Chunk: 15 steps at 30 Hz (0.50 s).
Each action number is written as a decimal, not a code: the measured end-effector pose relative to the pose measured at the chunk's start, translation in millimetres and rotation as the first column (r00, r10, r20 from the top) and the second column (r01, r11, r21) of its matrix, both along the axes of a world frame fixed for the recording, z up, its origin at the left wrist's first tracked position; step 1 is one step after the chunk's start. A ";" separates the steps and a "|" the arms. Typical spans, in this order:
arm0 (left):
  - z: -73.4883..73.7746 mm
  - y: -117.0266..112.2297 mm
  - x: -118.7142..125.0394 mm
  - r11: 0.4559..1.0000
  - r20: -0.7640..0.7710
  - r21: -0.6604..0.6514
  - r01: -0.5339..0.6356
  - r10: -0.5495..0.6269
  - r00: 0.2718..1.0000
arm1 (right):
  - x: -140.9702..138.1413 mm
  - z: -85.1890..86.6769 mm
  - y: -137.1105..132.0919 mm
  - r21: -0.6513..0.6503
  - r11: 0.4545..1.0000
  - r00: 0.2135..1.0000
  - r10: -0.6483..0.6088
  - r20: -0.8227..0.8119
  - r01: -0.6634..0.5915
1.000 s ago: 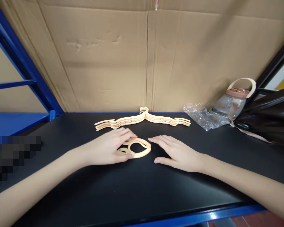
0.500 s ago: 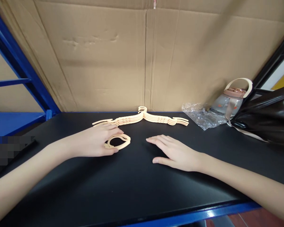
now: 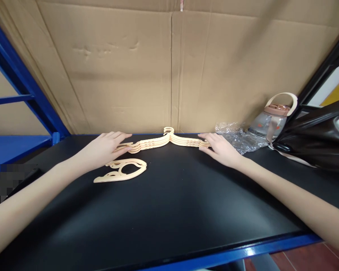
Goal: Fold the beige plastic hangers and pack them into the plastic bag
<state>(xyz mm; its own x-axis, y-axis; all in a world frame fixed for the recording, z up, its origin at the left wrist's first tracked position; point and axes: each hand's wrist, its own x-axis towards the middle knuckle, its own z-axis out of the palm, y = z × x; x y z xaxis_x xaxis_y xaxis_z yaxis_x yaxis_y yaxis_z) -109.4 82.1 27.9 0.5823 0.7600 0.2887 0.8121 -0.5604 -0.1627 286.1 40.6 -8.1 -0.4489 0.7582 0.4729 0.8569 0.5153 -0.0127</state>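
Note:
A stack of cream plastic hangers (image 3: 169, 141) lies spread out at the back of the black table (image 3: 169, 210). My left hand (image 3: 103, 148) rests on the stack's left arm with fingers stretched flat. On the stack's right arm lies my right hand (image 3: 222, 148), its fingers extended too. A folded cream hanger (image 3: 121, 171) sits by itself on the table, just in front of my left hand and not touched.
A cardboard sheet (image 3: 169, 67) stands behind the table. Crumpled clear plastic (image 3: 234, 137), a clear water bottle with a cream handle (image 3: 274, 118) and a dark bag (image 3: 316, 139) sit at the back right. Blue shelf framing (image 3: 22, 82) rises on the left.
My left hand slid the folded hanger leftward, let it go, and moved back to the stack. My right hand left the table's middle and reached the stack's right end.

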 end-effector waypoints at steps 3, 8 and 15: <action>-4.3 12.4 -11.8 1.000 0.025 -0.022 -0.013 0.014 1.000 | 24.5 -8.2 20.7 -0.014 0.997 0.995 -0.080 -0.057 0.079; -5.4 16.8 -15.3 0.999 0.086 -0.036 -0.031 0.034 0.996 | 35.6 -15.4 32.9 -0.029 0.996 0.993 -0.085 -0.086 0.083; -10.2 13.8 -5.8 0.999 0.066 -0.044 0.023 -0.020 0.998 | 27.9 -12.5 26.7 -0.018 0.996 0.990 -0.094 -0.102 0.093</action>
<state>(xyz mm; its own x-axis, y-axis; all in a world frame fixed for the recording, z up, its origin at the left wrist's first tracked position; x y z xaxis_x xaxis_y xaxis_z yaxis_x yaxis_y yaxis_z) -115.2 95.9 17.7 0.5793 0.7607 0.2929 0.8081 -0.5830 -0.0842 314.0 67.3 -20.6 -0.3252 0.8010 0.5026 0.8952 0.4320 -0.1093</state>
